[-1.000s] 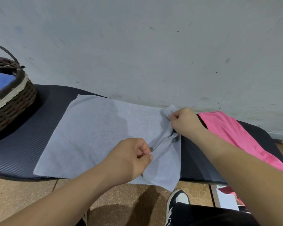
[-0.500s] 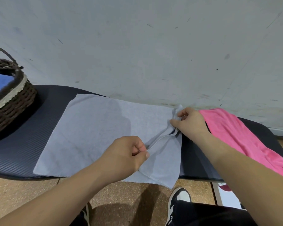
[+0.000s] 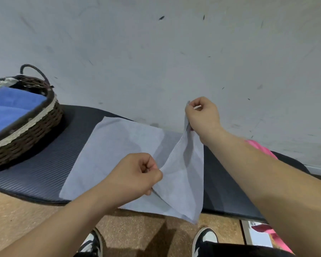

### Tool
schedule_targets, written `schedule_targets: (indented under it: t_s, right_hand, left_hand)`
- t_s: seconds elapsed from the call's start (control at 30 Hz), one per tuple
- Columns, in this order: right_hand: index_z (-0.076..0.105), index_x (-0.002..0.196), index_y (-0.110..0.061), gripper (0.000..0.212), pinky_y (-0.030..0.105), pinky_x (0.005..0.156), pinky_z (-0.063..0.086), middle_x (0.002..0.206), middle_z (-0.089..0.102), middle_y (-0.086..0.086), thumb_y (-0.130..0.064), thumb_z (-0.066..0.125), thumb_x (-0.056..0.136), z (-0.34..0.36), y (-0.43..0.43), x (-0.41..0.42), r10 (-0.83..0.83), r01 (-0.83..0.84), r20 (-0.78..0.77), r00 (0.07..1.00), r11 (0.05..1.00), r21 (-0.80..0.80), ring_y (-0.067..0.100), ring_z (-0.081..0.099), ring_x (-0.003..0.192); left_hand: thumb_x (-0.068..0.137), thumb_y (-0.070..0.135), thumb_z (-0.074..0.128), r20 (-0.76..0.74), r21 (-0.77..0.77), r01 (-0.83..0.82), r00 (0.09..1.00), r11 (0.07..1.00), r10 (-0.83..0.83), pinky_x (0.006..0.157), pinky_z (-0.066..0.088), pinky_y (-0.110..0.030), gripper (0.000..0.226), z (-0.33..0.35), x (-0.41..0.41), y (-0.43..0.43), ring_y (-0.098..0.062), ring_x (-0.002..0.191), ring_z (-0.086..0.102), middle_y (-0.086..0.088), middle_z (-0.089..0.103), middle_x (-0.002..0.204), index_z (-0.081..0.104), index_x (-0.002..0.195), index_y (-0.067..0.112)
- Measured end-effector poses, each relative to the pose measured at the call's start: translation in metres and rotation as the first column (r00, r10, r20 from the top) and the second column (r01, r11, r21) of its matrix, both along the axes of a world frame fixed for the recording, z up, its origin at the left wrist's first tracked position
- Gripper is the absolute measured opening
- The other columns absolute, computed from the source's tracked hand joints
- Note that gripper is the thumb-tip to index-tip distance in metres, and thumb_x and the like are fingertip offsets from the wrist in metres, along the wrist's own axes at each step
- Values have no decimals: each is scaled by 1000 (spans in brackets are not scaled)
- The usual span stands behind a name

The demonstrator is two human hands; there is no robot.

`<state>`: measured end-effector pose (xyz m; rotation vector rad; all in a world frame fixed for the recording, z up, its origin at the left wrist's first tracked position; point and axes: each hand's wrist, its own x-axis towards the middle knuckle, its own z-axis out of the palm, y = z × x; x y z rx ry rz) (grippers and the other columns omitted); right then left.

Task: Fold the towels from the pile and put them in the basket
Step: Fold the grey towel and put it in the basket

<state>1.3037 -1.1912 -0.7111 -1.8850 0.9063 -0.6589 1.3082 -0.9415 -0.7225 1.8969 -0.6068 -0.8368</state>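
Observation:
A pale grey towel (image 3: 117, 154) lies spread on the black mat (image 3: 44, 169), its left part flat. My right hand (image 3: 204, 115) pinches the towel's far right corner and holds it up off the mat near the wall. My left hand (image 3: 137, 175) pinches the right edge nearer to me, so the cloth between both hands stands up in a slanted fold. A brown woven basket (image 3: 32, 130) at the left holds folded blue towels (image 3: 9, 110). A pink towel (image 3: 261, 149) shows behind my right forearm.
A grey wall (image 3: 156, 52) rises right behind the mat. The brown cork floor (image 3: 133, 230) lies below the mat's front edge, with my two black and white shoes (image 3: 204, 240) on it. More pink cloth (image 3: 278, 240) hangs at the lower right.
My right hand has lifted the towel's far right corner up off the mat. My left hand keeps its pinch on the near edge, and the right part of the towel has risen.

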Motion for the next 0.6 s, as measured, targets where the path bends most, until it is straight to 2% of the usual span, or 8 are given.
schedule_targets:
  t_s: [0.1, 0.17, 0.2, 0.27, 0.37, 0.47, 0.53, 0.6]
  right_hand:
    - [52, 77, -20, 19, 27, 58, 47, 78, 57, -8, -17, 59, 95, 8, 35, 48, 24, -38, 97, 995, 989, 146, 13, 53, 58]
    - [51, 73, -19, 21, 33, 62, 51, 74, 55, -7, -12, 60, 91, 3, 58, 80, 44, -70, 118, 992, 971, 227, 14, 53, 61]
    - [52, 72, -19, 21, 37, 66, 53, 71, 55, -6, -11, 61, 89, -3, 69, 95, 55, -82, 112, 992, 962, 259, 17, 53, 63]
    - [53, 69, -17, 21, 36, 62, 51, 66, 54, -3, -9, 61, 87, -16, 90, 122, 95, -113, 76, 993, 949, 293, 20, 52, 60]
    - [50, 64, -17, 27, 27, 51, 43, 57, 50, 0, -12, 62, 88, -46, 116, 149, 169, -157, -23, 985, 949, 273, 22, 47, 48]
    - [49, 61, -19, 31, 34, 60, 49, 59, 52, 0, -20, 62, 88, -76, 133, 163, 193, -159, -133, 972, 960, 231, 24, 51, 57]
    - [49, 60, -20, 30, 39, 67, 55, 61, 53, -1, -20, 61, 87, -86, 137, 168, 185, -148, -160, 970, 965, 215, 25, 52, 61]
    - [50, 60, -20, 27, 36, 66, 53, 61, 53, -4, -17, 62, 84, -84, 139, 172, 161, -132, -129, 979, 969, 207, 22, 52, 60]
  left_hand:
    - [89, 14, 67, -20, 3, -73, 997, 997, 73, 50, 45, -18, 18, 16, 21, 27, -9, 52, 58, 1, 57, 60, 62, 73, 8]
    - [88, 19, 65, -2, 64, -103, 995, 993, 103, 54, 47, -24, 23, 19, 42, 51, -6, 52, 53, 1, 54, 63, 57, 70, 7]
    - [87, 22, 65, 12, 102, -119, 993, 988, 118, 56, 48, -26, 26, 17, 54, 64, -7, 54, 52, 1, 54, 65, 57, 73, 3]
    - [86, 26, 66, 29, 183, -151, 988, 971, 149, 57, 50, -29, 29, 9, 76, 89, -11, 59, 57, -2, 58, 67, 59, 80, -1]
    - [85, 27, 65, 75, 350, -152, 988, 924, 134, 57, 53, -32, 20, -9, 99, 118, -16, 62, 65, -7, 72, 71, 69, 81, 8]
    - [88, 35, 64, 206, 510, -118, 978, 852, 12, 66, 58, -35, 25, -23, 110, 126, -21, 75, 70, -7, 75, 82, 71, 80, 12]
    - [91, 36, 62, 211, 553, -83, 976, 829, -44, 70, 58, -37, 29, -30, 113, 126, -24, 82, 71, -10, 75, 89, 71, 83, 9]
    - [91, 33, 61, 202, 572, -50, 976, 819, -81, 71, 58, -38, 30, -33, 115, 124, -26, 83, 70, -13, 74, 92, 70, 85, 5]
